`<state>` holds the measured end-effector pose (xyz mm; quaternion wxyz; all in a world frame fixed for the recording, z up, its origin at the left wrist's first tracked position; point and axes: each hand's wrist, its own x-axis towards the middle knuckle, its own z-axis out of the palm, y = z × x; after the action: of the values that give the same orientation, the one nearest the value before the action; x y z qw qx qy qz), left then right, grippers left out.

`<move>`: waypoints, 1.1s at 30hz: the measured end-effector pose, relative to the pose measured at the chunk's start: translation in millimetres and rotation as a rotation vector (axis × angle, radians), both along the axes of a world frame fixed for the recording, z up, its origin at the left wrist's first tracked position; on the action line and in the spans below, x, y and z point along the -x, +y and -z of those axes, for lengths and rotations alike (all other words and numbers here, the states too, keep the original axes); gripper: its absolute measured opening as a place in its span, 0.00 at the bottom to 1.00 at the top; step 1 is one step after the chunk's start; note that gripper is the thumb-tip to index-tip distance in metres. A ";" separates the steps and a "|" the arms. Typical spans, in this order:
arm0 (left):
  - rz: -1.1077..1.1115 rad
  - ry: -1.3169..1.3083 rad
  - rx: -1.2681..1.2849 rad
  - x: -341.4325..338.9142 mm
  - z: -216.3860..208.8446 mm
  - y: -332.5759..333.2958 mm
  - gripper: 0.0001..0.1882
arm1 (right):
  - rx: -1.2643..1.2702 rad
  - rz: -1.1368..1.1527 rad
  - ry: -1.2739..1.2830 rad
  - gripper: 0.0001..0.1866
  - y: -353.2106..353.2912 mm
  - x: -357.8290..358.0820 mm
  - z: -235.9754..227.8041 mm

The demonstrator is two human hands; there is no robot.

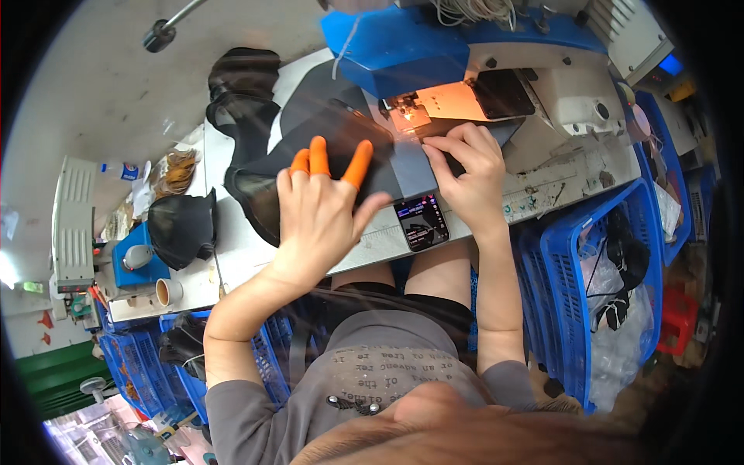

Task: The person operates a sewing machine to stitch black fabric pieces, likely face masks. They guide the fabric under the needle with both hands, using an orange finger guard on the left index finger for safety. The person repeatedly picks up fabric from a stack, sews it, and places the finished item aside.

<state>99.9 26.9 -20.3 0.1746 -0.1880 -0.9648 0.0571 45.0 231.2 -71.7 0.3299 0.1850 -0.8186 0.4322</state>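
One black piece [341, 133] | beneath left hand [316, 208] | left of right hand [470, 169]

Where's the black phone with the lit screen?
In the head view, the black phone with the lit screen lies right of centre, at the near edge of the white tabletop, below and left of the right hand.

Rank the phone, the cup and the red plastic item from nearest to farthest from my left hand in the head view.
From your left hand:
1. Phone: nearest, just to its right.
2. Cup: farther, off to its left.
3. Red plastic item: farthest, at far right.
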 end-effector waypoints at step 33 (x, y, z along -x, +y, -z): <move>-0.432 -0.132 0.341 72.5 128.5 -236.5 0.23 | -0.061 0.003 -0.052 0.03 -3.6 -4.6 -4.2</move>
<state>27.4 -209.5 -148.8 0.0608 -0.0079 -0.9683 0.2420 49.5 227.6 -67.6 0.3034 0.1824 -0.8400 0.4112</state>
